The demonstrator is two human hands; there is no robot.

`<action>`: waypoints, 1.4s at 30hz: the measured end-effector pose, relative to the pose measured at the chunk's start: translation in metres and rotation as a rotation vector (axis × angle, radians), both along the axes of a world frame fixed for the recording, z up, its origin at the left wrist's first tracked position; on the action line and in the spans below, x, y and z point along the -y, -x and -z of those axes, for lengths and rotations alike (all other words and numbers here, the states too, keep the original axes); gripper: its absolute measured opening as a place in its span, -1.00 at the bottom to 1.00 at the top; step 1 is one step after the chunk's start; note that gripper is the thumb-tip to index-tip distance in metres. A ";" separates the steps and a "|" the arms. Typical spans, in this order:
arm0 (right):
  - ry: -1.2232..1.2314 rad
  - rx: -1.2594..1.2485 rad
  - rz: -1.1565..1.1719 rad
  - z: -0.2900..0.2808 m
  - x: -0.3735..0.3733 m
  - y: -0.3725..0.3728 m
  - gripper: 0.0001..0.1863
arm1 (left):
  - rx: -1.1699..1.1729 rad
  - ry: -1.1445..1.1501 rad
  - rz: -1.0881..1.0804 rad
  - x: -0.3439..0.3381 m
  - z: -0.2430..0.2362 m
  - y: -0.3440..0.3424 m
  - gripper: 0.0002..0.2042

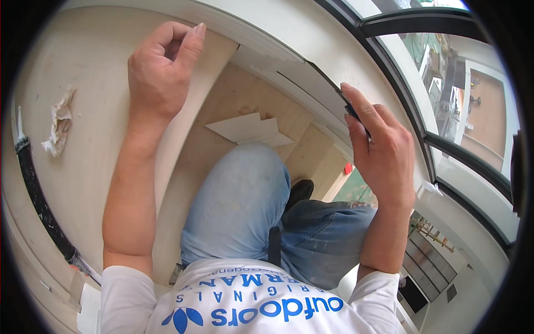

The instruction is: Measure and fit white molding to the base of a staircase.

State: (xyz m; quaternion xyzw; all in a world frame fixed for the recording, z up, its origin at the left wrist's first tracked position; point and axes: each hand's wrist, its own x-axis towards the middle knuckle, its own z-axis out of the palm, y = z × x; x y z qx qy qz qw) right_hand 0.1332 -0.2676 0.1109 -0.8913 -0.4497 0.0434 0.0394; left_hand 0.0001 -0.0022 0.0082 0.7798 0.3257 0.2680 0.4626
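Observation:
My left hand (162, 69) is held over the pale board on the left, close to the white strip along the wall. Its fingers are curled in and the thumb points up, with nothing visible in it. My right hand (384, 139) is closed around a slim black tool (354, 113), gripped between thumb and fingers at the white strip (311, 92) below the window. A thin dark edge runs from the tool along this strip. The fingers hide most of the tool, so its exact kind cannot be made out.
A black sealant gun (41, 195) with a pale nozzle lies at the far left, beside a crumpled tissue (60, 122). Broken white board pieces (250, 129) lie in the recess beyond my knee (239, 189). Black-framed windows (389, 83) rise on the right.

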 end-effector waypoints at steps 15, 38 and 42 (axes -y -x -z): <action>0.035 -0.025 -0.007 -0.010 -0.002 0.005 -0.50 | 0.032 0.042 -0.014 0.000 0.000 0.000 -0.65; 0.111 0.027 0.060 -0.011 0.000 0.018 -0.48 | 0.036 0.017 0.006 0.003 -0.001 -0.003 -0.66; 0.010 -0.008 0.046 -0.008 -0.002 0.016 -0.48 | 0.002 0.015 0.005 0.001 0.000 0.001 -0.66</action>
